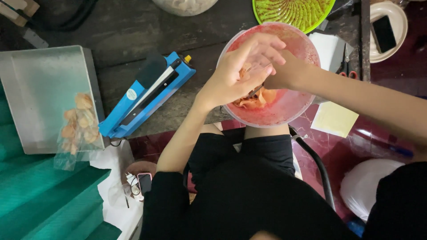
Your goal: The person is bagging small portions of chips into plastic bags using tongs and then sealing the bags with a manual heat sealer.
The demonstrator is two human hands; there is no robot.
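A round plastic bowl (291, 109) with a red-stained inside stands at the table's edge, with orange chips (258, 100) in it. My left hand (238, 73) hovers over the bowl, its fingers curled around what looks like a thin clear bag. My right hand (284, 75) reaches in from the right and sits under the left hand's fingers. Most of it is hidden, so I cannot tell what it holds.
A blue heat sealer (147, 95) lies left of the bowl. Further left, a metal tray (40, 89) has a clear bag of chips (78, 126) over its edge. A green plate (293, 11), a phone on a white dish (383, 33) and yellow paper (333, 119) surround the bowl.
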